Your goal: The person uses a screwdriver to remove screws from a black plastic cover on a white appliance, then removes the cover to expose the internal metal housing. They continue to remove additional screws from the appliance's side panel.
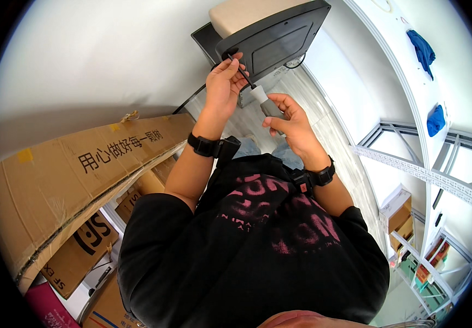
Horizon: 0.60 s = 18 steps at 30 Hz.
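My right hand (290, 123) is closed round the grey handle of a screwdriver (260, 94), which has a white collar and a long black shaft. The shaft slants up and left toward the corner of a black plastic panel (279, 41). Near the tip, my left hand (227, 82) is closed about the shaft, thumb and fingers at the panel's edge. The panel backs a beige, rounded body (247, 13) that stands tilted. My fingers hide where the tip meets the panel, so I cannot tell whether a screw is there.
A long cardboard box (83, 158) runs along my left, with smaller cartons (83, 251) below it. White metal shelving (427, 175) stands on the right, and blue cloths (421, 52) hang there. A black cable (296, 63) loops under the panel, above the pale wood-look floor (323, 98).
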Tool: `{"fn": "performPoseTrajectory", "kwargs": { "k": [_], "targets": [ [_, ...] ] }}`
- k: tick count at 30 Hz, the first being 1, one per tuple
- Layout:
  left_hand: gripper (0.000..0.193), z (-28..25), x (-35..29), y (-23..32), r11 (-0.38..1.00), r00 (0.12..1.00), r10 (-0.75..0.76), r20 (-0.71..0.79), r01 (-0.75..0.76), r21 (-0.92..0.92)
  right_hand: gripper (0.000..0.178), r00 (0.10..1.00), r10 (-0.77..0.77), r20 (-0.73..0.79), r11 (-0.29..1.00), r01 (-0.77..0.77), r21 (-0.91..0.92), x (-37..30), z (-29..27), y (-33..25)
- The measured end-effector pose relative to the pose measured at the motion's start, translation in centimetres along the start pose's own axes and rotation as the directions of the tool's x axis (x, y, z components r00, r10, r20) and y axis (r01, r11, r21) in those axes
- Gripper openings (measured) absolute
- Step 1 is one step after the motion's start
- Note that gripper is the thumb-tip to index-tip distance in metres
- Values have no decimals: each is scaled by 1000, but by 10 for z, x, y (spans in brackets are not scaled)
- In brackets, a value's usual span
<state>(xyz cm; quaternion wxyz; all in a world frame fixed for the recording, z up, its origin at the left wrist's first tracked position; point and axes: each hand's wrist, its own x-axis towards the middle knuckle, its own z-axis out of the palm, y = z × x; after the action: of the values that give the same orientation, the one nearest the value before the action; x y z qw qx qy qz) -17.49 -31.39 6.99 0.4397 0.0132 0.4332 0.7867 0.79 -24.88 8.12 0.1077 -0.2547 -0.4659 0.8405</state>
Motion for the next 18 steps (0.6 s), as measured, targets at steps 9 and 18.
{"fn": "performPoseTrajectory", "kwargs": {
  "k": [9, 18],
  "targets": [
    [25, -2, -2, 0, 999, 999, -2, 37, 0, 35, 49, 996, -65, -53, 981, 55, -184, -4, 3, -1],
    [25, -1, -3, -1, 999, 999, 0, 36, -2, 47, 50, 975, -200, -95, 914, 151, -376, -9, 8, -2]
  ]
}}
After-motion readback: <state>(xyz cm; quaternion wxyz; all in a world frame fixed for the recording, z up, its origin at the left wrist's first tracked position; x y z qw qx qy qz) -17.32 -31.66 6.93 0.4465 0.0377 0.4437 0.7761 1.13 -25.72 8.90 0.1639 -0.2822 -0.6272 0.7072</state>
